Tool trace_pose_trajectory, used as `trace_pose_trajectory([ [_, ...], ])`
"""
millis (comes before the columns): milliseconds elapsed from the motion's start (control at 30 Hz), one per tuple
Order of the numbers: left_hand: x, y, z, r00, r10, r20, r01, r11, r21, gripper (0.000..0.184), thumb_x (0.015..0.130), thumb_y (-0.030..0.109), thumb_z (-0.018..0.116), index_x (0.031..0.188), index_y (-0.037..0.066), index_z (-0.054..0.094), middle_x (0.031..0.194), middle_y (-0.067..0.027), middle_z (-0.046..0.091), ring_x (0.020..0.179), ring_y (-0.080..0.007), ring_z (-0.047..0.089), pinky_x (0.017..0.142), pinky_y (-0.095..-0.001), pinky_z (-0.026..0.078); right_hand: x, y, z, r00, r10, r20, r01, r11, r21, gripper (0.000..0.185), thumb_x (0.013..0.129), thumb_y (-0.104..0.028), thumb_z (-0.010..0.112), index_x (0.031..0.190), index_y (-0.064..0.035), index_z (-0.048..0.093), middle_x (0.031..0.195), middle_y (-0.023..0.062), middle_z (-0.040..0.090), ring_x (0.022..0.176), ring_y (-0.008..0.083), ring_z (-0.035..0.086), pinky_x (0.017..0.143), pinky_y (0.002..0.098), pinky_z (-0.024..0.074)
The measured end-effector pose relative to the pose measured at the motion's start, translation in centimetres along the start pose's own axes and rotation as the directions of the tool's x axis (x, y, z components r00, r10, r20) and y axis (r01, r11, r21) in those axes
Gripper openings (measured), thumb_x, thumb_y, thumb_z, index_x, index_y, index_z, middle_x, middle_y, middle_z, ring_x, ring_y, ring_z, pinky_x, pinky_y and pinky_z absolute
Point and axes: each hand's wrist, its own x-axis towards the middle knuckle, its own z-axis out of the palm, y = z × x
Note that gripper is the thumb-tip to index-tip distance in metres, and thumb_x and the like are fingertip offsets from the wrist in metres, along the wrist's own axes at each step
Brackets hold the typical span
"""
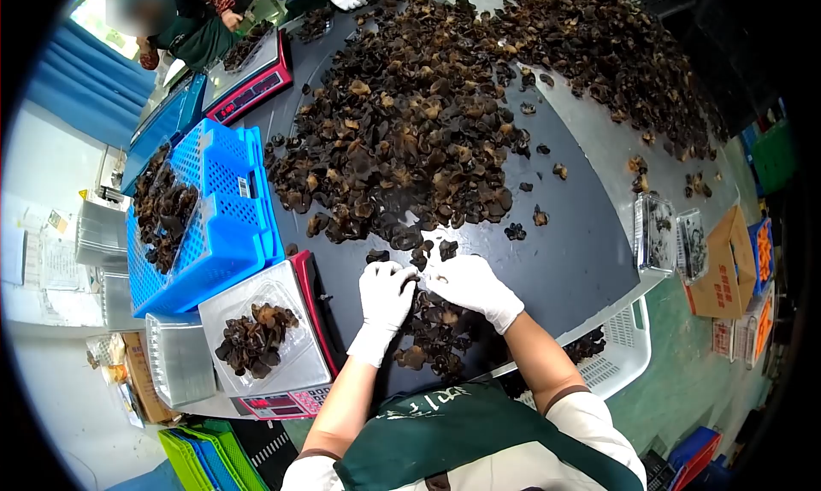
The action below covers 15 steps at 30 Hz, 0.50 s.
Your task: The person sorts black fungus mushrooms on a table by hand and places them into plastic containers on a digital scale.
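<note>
My left hand [386, 301], in a white glove, has its fingers curled together at the near edge of a big heap of dark brown wood ear mushrooms [402, 132]. Facing it, my right hand [473, 287], also gloved, pinches with its fingertips almost meeting the left ones. A small dark wood ear piece [420, 257] shows at the fingertips; the grip itself is partly hidden. Below and between my wrists lies a smaller pile of wood ears [434, 333]. Single pieces, such as one dark wood ear [448, 250], lie just beyond my fingers.
At left, a scale [310, 316] bears wood ears on a clear tray. Behind it stand a blue crate [224, 226] and another red scale [252, 93]. Clear boxes [654, 234] and a carton [723, 269] are at right, a white basket [629, 350] below. Co-workers stand across the table.
</note>
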Motion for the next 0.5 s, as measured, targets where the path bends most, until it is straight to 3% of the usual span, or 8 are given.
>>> trace_pose_trajectory([
  [100,-0.3,0.3,-0.3,0.997,-0.076,0.022,0.077,0.996,-0.035,0.010,0.070,0.012,0.071,0.081,0.013,0.071,0.085,-0.0026,0.062,0.090,-0.0245,0.056,0.082,-0.0383,0.045,0.4,0.4,-0.6,0.996,-0.035,-0.076,0.034,0.999,-0.013,0.021,0.085,-0.032,0.060,0.086,-0.0119,0.068,0.075,0.0069,0.066,0.073,0.0277,0.064,0.066,0.0377,0.0507],
  [233,-1.3,1.6,-2.2,0.979,-0.169,-0.110,0.141,0.964,-0.223,0.009,0.074,0.006,0.071,0.082,0.008,0.069,0.086,-0.0044,0.062,0.088,-0.0224,0.058,0.082,-0.0349,0.046,0.0,-1.2,-1.2,0.993,-0.004,-0.118,0.030,0.975,0.219,0.017,0.085,-0.025,0.063,0.090,-0.0101,0.070,0.081,0.0095,0.067,0.074,0.0285,0.064,0.068,0.0359,0.0505],
  [300,-2.3,1.7,-2.9,0.935,-0.347,0.067,0.327,0.776,-0.539,0.009,0.077,0.001,0.070,0.085,0.003,0.067,0.087,-0.0057,0.061,0.086,-0.0184,0.059,0.079,-0.0300,0.047,-0.4,-2.0,-1.5,0.999,-0.031,0.009,0.024,0.903,0.428,0.021,0.084,-0.024,0.065,0.097,-0.0080,0.070,0.086,0.0093,0.070,0.080,0.0239,0.067,0.072,0.0320,0.0527],
  [333,-2.6,1.6,-3.2,0.935,-0.343,0.087,0.325,0.734,-0.597,0.009,0.079,-0.001,0.068,0.087,0.001,0.065,0.087,-0.0056,0.060,0.083,-0.0152,0.059,0.076,-0.0267,0.047,-0.7,-2.2,-1.5,0.998,-0.045,0.047,0.020,0.897,0.442,0.025,0.084,-0.024,0.066,0.100,-0.0060,0.070,0.088,0.0108,0.070,0.080,0.0245,0.067,0.074,0.0321,0.0526],
  [433,-2.7,3.0,-4.4,0.897,-0.410,0.167,0.413,0.640,-0.648,0.009,0.079,-0.001,0.068,0.086,0.001,0.065,0.087,-0.0051,0.060,0.082,-0.0144,0.059,0.076,-0.0268,0.047,-1.7,-3.2,-1.5,0.999,-0.014,0.032,-0.006,0.833,0.553,0.024,0.083,-0.024,0.067,0.099,-0.0057,0.070,0.087,0.0105,0.069,0.080,0.0236,0.067,0.074,0.0323,0.0524],
  [500,-2.6,3.5,-4.5,0.914,-0.376,0.154,0.381,0.665,-0.642,0.009,0.078,-0.001,0.069,0.086,0.001,0.065,0.086,-0.0049,0.059,0.081,-0.0141,0.058,0.075,-0.0265,0.047,-2.2,-3.4,-2.0,0.999,0.005,0.050,-0.032,0.833,0.552,0.024,0.083,-0.024,0.068,0.099,-0.0059,0.070,0.086,0.0102,0.069,0.078,0.0236,0.067,0.073,0.0324,0.0523],
])
